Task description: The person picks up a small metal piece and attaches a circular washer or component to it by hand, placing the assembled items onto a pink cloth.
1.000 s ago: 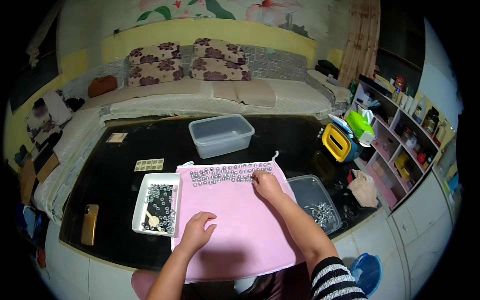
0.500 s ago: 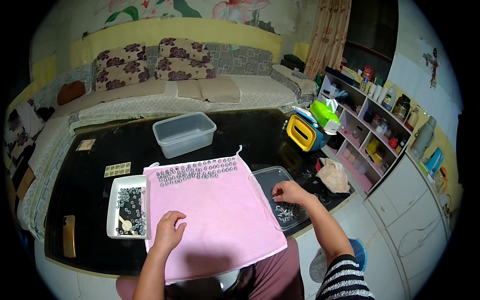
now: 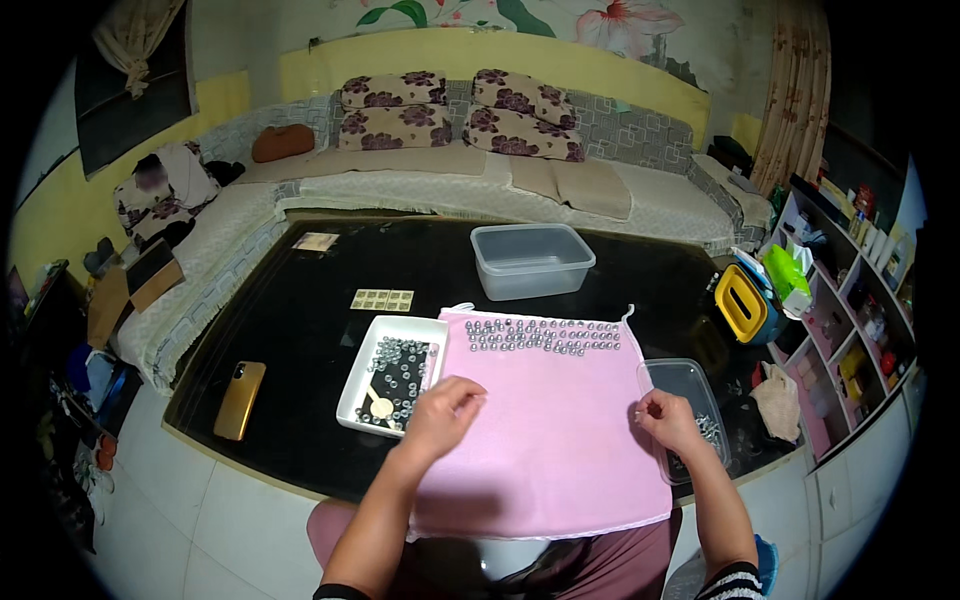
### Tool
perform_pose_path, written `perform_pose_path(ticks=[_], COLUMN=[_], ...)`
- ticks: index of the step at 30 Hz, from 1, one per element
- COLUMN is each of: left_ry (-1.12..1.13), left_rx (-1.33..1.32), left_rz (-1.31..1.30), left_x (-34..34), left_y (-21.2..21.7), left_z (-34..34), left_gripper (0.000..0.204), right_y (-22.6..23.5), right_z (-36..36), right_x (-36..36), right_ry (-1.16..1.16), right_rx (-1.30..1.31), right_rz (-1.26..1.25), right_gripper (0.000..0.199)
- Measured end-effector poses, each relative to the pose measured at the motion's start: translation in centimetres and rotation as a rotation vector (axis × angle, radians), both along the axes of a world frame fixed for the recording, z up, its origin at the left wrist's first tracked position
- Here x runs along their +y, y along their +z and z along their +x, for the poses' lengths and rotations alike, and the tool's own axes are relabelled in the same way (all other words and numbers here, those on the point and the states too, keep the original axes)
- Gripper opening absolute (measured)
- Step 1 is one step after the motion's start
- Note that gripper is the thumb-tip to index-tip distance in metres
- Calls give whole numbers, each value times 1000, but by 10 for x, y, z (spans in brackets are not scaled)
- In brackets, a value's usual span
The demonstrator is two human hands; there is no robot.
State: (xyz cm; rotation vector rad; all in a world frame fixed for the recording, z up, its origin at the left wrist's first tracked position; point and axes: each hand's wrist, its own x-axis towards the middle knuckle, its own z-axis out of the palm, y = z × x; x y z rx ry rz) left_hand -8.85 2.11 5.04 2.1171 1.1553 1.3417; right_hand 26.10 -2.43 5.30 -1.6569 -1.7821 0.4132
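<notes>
My left hand [image 3: 444, 416] hovers over the left side of a pink drawstring cloth bag [image 3: 555, 430], its fingers loosely bent and nothing visible in them. Beside it stands a white tray [image 3: 352, 396] holding many clear, bead-like pieces [image 3: 404, 352] and a small cream scoop [image 3: 381, 407]. My right hand [image 3: 668, 420] is pinched together at the bag's right edge; what its fingertips hold is too small to name. Under and beyond that hand lies a clear plastic lid [image 3: 685, 378] with small silver metal parts [image 3: 708, 430]. Rows of silver dome-shaped pieces [image 3: 545, 337] line the bag's far end.
An empty clear plastic tub [image 3: 532, 265] stands at the back of the black table [image 3: 300, 345]. A gold phone [image 3: 240, 400] and a sticker sheet [image 3: 382, 300] lie left. At right are a yellow-and-blue box [image 3: 742, 303], a beige cloth [image 3: 776, 402] and a shelf unit [image 3: 850, 365].
My view has swung left, so everything sits further right in the picture. My right hand has come off the silver parts to the bag's edge. My left hand is nearer the white tray.
</notes>
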Motion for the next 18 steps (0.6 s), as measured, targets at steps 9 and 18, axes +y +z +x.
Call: perform_pose_path(ticks=[9,18], left_ry=[336,377], left_rx=[199,337], left_rz=[-185,-274], left_x=[26,29], left_y=[-23,-34], left_z=[-70,-71], left_gripper=[20,15], right_y=[-28,-34], right_z=[-54,-63], right_x=[5,3], right_ry=[141,110], right_rx=[137,273], right_rz=[-77,-124], right_gripper=[8,8])
